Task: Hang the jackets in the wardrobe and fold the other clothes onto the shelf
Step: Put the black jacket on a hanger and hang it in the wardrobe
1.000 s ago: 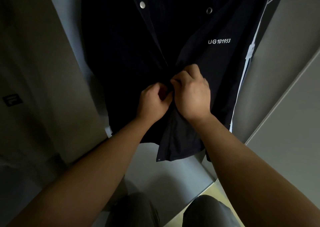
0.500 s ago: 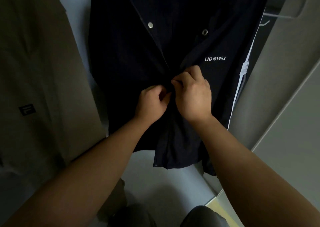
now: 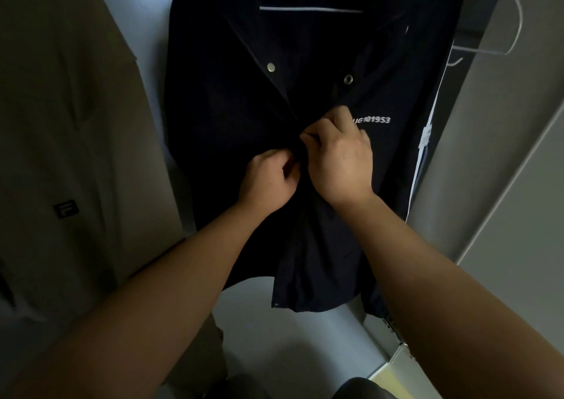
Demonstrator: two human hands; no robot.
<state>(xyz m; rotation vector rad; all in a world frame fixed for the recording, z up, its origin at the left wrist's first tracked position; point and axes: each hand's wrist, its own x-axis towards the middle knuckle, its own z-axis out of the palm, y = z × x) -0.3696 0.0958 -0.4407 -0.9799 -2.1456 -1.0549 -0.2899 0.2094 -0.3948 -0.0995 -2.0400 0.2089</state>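
Observation:
A dark navy jacket [image 3: 232, 142] with white chest lettering and metal snaps hangs on a white hanger [image 3: 311, 9] inside the wardrobe. Its upper front stands open, with two snaps showing on the left flap and one on the right. My left hand [image 3: 265, 182] pinches the left front edge at mid-chest. My right hand [image 3: 338, 157] pinches the right front edge just beside it and covers the start of the lettering. Both hands meet at the placket; the snap between the fingers is hidden.
A beige jacket [image 3: 70, 130] with a small dark logo hangs close on the left. An empty white wire hanger [image 3: 515, 29] hangs at the upper right. The grey wardrobe side wall [image 3: 500, 166] stands on the right, the pale wardrobe floor [image 3: 299, 343] below.
The view has tilted upward, so the jacket collar and hanger bar show now. My right hand has shifted up over the lettering. Both hands stay pinched at the jacket's front.

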